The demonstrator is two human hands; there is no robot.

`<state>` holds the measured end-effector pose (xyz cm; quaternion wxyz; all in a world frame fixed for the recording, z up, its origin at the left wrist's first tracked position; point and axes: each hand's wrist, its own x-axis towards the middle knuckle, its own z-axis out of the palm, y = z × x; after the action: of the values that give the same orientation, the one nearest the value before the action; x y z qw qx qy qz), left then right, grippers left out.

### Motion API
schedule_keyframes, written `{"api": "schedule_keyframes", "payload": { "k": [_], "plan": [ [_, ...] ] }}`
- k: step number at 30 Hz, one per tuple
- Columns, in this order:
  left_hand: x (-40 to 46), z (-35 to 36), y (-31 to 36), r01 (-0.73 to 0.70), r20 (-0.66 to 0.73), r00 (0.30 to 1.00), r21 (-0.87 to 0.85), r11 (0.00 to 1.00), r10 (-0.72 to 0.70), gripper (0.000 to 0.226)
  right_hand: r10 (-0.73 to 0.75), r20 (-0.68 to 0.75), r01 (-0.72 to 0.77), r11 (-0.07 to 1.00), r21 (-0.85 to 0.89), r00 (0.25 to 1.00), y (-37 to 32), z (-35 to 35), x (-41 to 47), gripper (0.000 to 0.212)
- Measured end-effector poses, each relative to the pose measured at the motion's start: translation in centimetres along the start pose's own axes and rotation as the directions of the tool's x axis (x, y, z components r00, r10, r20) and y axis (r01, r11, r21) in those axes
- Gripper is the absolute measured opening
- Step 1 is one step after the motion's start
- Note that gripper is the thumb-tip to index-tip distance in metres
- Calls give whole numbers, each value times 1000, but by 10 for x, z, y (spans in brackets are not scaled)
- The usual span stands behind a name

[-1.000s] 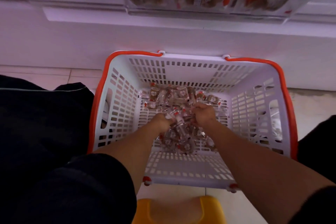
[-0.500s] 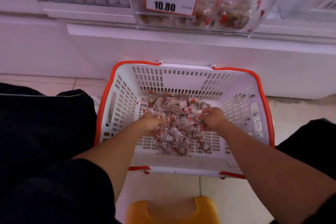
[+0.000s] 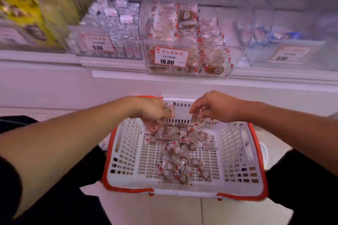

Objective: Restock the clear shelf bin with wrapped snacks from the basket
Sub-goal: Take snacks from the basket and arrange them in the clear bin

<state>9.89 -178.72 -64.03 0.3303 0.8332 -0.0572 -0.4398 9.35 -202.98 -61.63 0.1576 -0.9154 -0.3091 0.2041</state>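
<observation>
Above the basket's (image 3: 236, 151) far rim, both hands hold small handfuls of wrapped snacks: left hand (image 3: 153, 110) and right hand (image 3: 215, 108), fingers curled round them. Straight ahead and higher sits the clear shelf bin (image 3: 188, 42), about equally near each hand. Two hands, one basket; loose snacks (image 3: 180, 153) too many to count.

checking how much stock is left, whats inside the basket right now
A loose pile of wrapped snacks lies on the basket floor, mostly along the middle and far side. The left hand and right hand hold more above and hide the far edge.
</observation>
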Motion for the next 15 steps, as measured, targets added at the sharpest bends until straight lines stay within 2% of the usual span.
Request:
{"api": "schedule_keyframes", "payload": {
  "k": [2, 4, 5, 7, 9, 10, 12, 15],
  "plan": [
    [-26, -20, 19, -40, 7, 999, -9, 999, 40, 37, -78, -7, 78, 995, 56, 997, -21, -31, -10, 27],
    [-49, -31, 35, -83, 18, 996, -121, 989, 86, 37, -65, -51, 77, 955, 287, 997, -39, -58, -21, 27],
    [-59, -34, 42, -117, 5, 993, -213, 970, 120, 38, -41, -68, 68, 885, 461, 997, -47, -69, -27, 28],
    [-73, -35, 55, -196, -52, 980, -402, 894, 192, 49, -12, -114, 93, 665, 741, 993, -58, -83, -39, 28],
    [-79, -34, 67, -248, -88, 967, -537, 806, 239, 66, 33, -229, 178, 521, 835, 973, -64, -89, -45, 27],
    [-80, -33, 73, -263, -84, 961, -566, 781, 263, 71, 59, -292, 227, 494, 840, 955, -66, -90, -45, 27],
    [-80, -32, 85, -299, -60, 943, -580, 758, 327, 80, 77, -394, 305, 506, 807, 916, -69, -89, -40, 27],
    [-83, -35, 99, -303, 7, 926, -579, 757, 377, 92, 48, -538, 359, 695, 623, 842, -72, -90, -35, 29]
  ]
}}
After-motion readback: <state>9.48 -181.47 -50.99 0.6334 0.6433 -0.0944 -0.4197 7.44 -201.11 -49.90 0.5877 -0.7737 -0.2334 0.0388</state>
